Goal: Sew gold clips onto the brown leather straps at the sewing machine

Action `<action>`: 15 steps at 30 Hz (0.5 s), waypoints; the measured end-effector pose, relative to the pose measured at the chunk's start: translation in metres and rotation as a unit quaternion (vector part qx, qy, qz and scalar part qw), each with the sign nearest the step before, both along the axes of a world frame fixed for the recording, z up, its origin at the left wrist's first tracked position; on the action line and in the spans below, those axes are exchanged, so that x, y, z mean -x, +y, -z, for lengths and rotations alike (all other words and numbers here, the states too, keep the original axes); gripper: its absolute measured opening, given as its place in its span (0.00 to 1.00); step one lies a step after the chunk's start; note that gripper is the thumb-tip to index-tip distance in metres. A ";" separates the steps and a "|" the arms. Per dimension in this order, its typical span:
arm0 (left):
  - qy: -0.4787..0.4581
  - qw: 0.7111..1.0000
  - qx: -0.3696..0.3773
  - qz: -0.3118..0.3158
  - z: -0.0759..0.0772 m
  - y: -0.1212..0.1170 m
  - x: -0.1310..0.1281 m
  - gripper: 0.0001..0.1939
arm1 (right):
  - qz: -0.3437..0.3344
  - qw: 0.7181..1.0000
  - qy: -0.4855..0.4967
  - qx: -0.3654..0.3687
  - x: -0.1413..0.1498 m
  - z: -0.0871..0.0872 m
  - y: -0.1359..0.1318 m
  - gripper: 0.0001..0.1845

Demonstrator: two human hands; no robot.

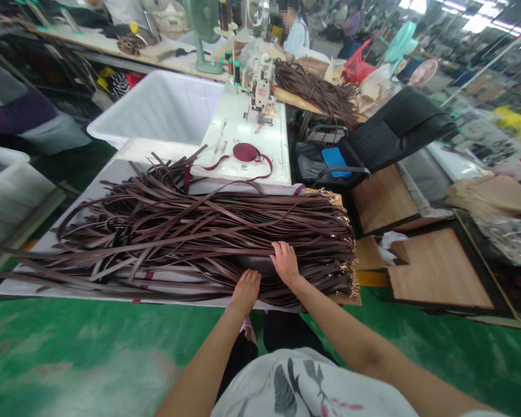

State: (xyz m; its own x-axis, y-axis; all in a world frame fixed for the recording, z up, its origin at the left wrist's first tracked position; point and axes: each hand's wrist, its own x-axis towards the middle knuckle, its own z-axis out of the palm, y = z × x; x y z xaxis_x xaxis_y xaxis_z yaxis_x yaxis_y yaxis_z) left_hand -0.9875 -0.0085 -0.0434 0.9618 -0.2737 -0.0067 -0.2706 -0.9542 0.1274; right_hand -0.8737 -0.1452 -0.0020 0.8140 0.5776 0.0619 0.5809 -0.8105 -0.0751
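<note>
Long dark brown straps (191, 223) lie in a thick, tangled layer across a cloth-covered table, their metal-fitted ends (347, 249) bunched at the right. My right hand (285, 262) reaches into the front part of the layer with its fingers curled over some straps. Nearer the table's front edge, my left hand (246, 289) has its fingers bent round other straps, the fingertips partly hidden. Between both hands a gap in the straps shows a smooth dark patch.
Behind the straps stands a sewing machine (261, 84) on a white table, with a maroon strap coil (245, 152) on it. A white bin (156, 107) is at left; a black chair (399, 127) and wooden board (443, 269) are at right. Other people work nearby.
</note>
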 end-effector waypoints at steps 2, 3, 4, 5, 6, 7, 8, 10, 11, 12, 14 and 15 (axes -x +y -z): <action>-0.003 1.000 -0.001 -0.001 0.000 0.001 0.000 0.15 | -0.025 1.000 0.002 0.008 0.000 0.000 -0.003 0.13; -0.004 1.000 -0.001 -0.001 -0.001 0.001 0.000 0.15 | -0.042 0.999 0.004 0.013 0.000 0.001 -0.003 0.11; -0.006 1.000 -0.001 -0.002 -0.002 0.001 0.000 0.15 | -0.058 0.998 0.007 0.018 0.000 0.002 -0.004 0.10; -0.007 1.000 -0.002 -0.002 -0.003 0.002 0.001 0.15 | -0.072 0.997 0.010 0.023 0.001 0.004 -0.004 0.09; -0.008 1.000 -0.003 -0.004 -0.004 0.002 0.001 0.15 | -0.084 0.996 0.012 0.026 0.002 0.005 -0.005 0.09; -0.010 1.000 -0.005 -0.006 -0.005 0.002 0.001 0.15 | -0.094 0.995 0.015 0.028 0.003 0.007 -0.006 0.10; -0.013 1.000 -0.007 -0.008 -0.006 0.002 0.002 0.15 | -0.102 0.994 0.018 0.029 0.004 0.008 -0.007 0.10; -0.018 1.000 -0.012 -0.010 -0.008 0.003 0.003 0.16 | -0.114 0.993 0.024 0.029 0.008 0.009 -0.010 0.10; -0.021 1.000 -0.014 -0.008 -0.008 0.004 0.003 0.16 | -0.119 0.992 0.027 0.029 0.009 0.008 -0.012 0.10; -0.023 1.000 -0.016 -0.006 -0.009 0.004 0.004 0.16 | -0.123 0.992 0.029 0.029 0.011 0.008 -0.014 0.10; -0.025 1.000 -0.019 0.002 -0.010 0.005 0.005 0.16 | -0.132 0.990 0.035 0.029 0.016 0.008 -0.016 0.10; -0.025 0.999 -0.021 0.007 -0.010 0.005 0.005 0.16 | -0.136 0.990 0.039 0.030 0.018 0.008 -0.016 0.10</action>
State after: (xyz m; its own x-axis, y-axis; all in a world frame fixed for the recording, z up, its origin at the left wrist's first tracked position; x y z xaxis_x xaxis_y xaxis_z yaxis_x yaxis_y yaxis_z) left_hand -0.9927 -0.0032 -0.0332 0.9575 -0.2868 0.0302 -0.2883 -0.9547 0.0739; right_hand -0.8921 -0.1616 -0.0098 0.6296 0.7761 -0.0365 0.7719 -0.6302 -0.0838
